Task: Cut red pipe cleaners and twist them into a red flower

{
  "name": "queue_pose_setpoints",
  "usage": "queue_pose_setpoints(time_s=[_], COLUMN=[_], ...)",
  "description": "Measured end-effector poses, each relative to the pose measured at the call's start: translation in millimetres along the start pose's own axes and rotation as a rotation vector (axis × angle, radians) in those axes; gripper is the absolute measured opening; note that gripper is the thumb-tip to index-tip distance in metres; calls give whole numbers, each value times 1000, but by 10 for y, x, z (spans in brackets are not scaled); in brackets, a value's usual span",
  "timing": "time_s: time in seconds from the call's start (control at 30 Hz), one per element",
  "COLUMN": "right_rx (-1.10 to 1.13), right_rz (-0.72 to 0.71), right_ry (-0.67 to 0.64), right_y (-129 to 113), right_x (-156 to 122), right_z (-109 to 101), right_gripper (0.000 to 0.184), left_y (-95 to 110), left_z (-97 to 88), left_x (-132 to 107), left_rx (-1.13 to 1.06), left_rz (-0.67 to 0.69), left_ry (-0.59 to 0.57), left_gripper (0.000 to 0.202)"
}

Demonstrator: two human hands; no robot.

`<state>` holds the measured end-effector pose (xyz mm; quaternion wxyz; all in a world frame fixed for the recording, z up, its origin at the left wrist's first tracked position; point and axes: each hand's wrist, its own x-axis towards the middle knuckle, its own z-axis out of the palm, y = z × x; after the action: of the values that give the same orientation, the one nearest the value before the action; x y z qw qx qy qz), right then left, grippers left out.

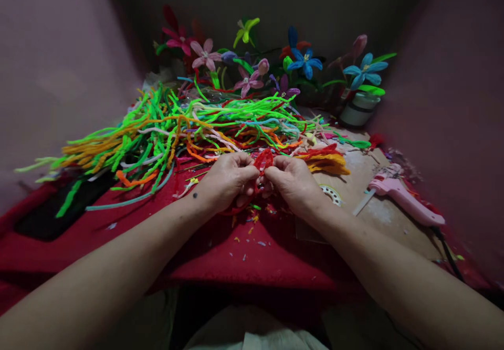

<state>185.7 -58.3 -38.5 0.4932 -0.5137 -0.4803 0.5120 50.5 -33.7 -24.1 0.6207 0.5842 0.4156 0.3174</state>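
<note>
Between my two hands is a red pipe cleaner [263, 157], bent into a loop that stands up above the fingertips. My left hand [232, 177] pinches its left side with thumb and forefinger. On the other side, my right hand [291, 179] grips it the same way, the two hands almost touching. Part of the red stem shows below the fingers; the rest is hidden behind them. Just beyond my right hand lie orange-yellow petal shapes [328, 162] with red ones on top.
A large heap of green and orange pipe cleaners [157, 124] spreads behind my left hand. Pipe-cleaner flowers [305, 64] stand along the back. At right, a pink glue gun [405, 198] lies on cardboard [378, 224]. A dark phone-like slab [59, 213] lies at left.
</note>
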Motion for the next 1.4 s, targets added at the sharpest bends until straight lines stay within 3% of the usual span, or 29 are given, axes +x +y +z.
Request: queue_pose_setpoints(time_s=[0.27, 0.43, 0.63, 0.8, 1.17, 1.4], right_rx=[119, 135, 175, 184, 213, 239], right_rz=[17, -24, -11, 5, 22, 76], right_ry=[-14, 42, 71, 77, 76, 36], right_y=[-85, -7, 0, -14, -24, -49], right_x=[-23, 47, 73, 52, 26, -18], right_z=[-25, -87, -99, -82, -73, -38], right_gripper=[13, 16, 19, 16, 18, 16], left_y=[32, 73, 90, 106, 52, 66], left_z=[-32, -107, -205, -133, -129, -15], left_x=[-20, -48, -46, -77, -2, -83], left_rx=[46, -52, 43, 28, -164, -144], left_rz=[-54, -113, -136, -123, -164, 66], left_ry=[-100, -147, -300, -167, -149, 73], left_gripper=[9, 8, 21, 15, 8, 19])
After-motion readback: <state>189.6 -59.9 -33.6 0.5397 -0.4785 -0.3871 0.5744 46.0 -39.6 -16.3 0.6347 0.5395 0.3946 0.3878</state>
